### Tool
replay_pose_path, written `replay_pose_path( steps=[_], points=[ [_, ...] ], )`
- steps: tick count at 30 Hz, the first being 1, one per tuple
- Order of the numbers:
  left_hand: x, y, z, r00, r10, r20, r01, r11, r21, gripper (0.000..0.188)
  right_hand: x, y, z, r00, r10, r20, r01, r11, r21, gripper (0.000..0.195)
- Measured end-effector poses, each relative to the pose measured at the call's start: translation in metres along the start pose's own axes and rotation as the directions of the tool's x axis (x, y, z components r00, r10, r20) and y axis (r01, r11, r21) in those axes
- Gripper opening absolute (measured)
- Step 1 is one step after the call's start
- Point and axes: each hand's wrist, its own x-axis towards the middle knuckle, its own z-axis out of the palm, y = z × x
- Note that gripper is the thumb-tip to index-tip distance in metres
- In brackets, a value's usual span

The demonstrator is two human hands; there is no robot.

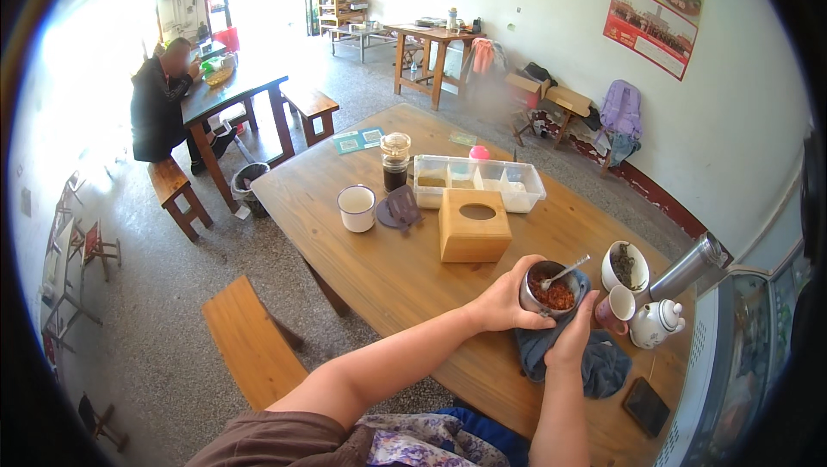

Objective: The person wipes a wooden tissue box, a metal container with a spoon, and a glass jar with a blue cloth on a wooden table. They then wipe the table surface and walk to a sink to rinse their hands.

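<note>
My left hand (507, 296) grips the near-left side of a small metal cup (535, 299), its thumb across the front. Red chili flakes or paste (554, 294) fill part of the cup, and a spoon (566, 271) leans in it with the handle up to the right. A grey-blue cloth (539, 347) is in my right hand (572, 338), pressed against the cup's right side and hanging below it. Another bunched part of cloth (606, 367) lies on the table to the right; whether the two are one piece, I cannot tell.
Beyond my hands stand a wooden tissue box (475, 228), a clear compartment box (530, 199), an enamel mug (356, 212) and a jar of dark liquid (395, 173). On the right are a white bowl (636, 273), pink mug (617, 308), teapot (654, 325), steel flask (685, 270) and phone (646, 407). A person (158, 102) sits far left.
</note>
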Motion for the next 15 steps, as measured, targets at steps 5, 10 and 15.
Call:
replay_pose_path(
  steps=[5,10,15],
  points=[
    [0.006,-0.014,-0.016,0.973,0.140,0.183,-0.152,0.987,0.053,0.108,0.006,-0.004,-0.014,0.986,0.163,0.032,-0.165,0.980,0.107,0.062],
    [0.015,-0.014,-0.025,0.938,0.128,0.323,-0.142,0.990,0.021,0.116,0.006,0.000,-0.016,0.970,0.222,0.095,-0.235,0.958,0.167,0.061],
    [0.005,-0.020,-0.010,0.998,0.064,-0.003,-0.064,0.995,0.079,0.103,0.008,-0.008,-0.010,0.989,0.082,-0.123,-0.051,0.970,0.238,0.055]
  ],
)
